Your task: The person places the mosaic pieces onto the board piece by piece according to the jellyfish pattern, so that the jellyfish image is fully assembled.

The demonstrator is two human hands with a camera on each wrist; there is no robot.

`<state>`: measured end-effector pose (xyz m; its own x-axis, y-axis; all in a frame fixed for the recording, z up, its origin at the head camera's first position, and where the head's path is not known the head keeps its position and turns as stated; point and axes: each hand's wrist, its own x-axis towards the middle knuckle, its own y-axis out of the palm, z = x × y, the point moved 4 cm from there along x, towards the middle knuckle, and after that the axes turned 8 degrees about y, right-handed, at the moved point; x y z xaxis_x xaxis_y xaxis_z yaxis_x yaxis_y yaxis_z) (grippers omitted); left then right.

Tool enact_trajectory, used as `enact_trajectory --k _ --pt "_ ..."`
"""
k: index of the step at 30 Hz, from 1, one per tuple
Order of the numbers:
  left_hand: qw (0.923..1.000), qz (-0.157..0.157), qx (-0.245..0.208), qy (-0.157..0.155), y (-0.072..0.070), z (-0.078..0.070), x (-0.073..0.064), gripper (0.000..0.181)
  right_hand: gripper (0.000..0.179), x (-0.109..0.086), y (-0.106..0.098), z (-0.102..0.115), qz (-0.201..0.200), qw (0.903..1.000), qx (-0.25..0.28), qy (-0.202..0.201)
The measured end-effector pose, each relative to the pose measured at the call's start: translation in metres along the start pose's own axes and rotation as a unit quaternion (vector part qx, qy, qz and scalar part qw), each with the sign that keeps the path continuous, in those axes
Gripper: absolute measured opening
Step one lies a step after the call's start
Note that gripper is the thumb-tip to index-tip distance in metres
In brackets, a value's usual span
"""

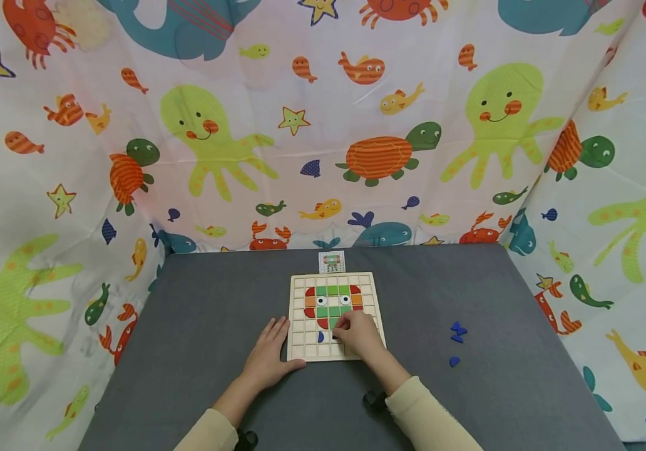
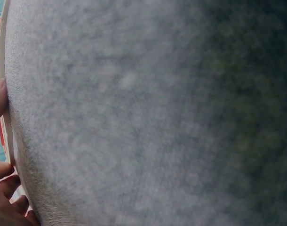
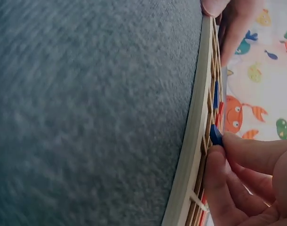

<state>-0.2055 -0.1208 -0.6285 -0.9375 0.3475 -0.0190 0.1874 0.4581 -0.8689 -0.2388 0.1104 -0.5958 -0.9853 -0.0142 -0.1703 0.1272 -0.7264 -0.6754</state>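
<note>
A wooden grid board (image 1: 296, 326) lies on the table, with red, green and orange pieces and two eye pieces in its cells. My left hand (image 1: 266, 356) rests against the board's left side, its thumb at the near left corner. Between thumb and fingertips, my right hand (image 1: 361, 335) pinches a small blue piece (image 3: 216, 135) just over the lower cells. One blue half-round piece (image 1: 320, 337) sits in a lower cell to the left of that. Part of the board's right side is hidden under the right hand.
Behind the board lies a small picture card (image 1: 332, 262). Loose blue pieces (image 1: 457, 339) lie on the grey tabletop (image 1: 210, 300) to the right, one blue piece (image 1: 455, 361) nearer. A sea-animal curtain (image 1: 312, 188) surrounds the table at the back and sides.
</note>
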Motion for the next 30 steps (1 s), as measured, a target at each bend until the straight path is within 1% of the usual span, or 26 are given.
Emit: enact_trajectory --k 4,9,12,15,22,26,30 --pt "1.0 -0.003 -0.002 -0.001 -0.001 0.0 -0.001 0.108 0.012 -0.003 0.004 0.005 -0.016 0.9991 -0.034 -0.019" --pt "1.0 -0.002 0.001 -0.002 -0.001 0.0 -0.001 0.107 0.007 -0.007 0.007 0.01 -0.022 0.998 -0.049 -0.033" --pt "1.0 0.0 0.001 -0.003 -0.001 0.0 -0.001 0.107 0.006 -0.009 0.003 0.012 -0.034 0.9971 -0.052 -0.043" --pt "1.0 0.001 0.002 -0.005 -0.001 0.0 -0.002 0.107 0.007 -0.009 -0.005 0.013 -0.042 0.9968 -0.054 -0.042" --pt "1.0 0.001 -0.007 -0.004 -0.002 -0.001 -0.001 0.108 0.012 -0.015 -0.032 0.008 -0.072 0.994 -0.082 -0.01" --pt "1.0 0.001 -0.006 -0.005 0.0 0.0 0.0 0.108 0.016 -0.02 -0.048 0.002 -0.088 0.9933 -0.075 0.001" --pt "1.0 0.002 -0.004 -0.007 0.001 -0.001 0.0 0.108 0.02 -0.024 -0.063 -0.008 -0.101 0.9929 -0.063 0.01"
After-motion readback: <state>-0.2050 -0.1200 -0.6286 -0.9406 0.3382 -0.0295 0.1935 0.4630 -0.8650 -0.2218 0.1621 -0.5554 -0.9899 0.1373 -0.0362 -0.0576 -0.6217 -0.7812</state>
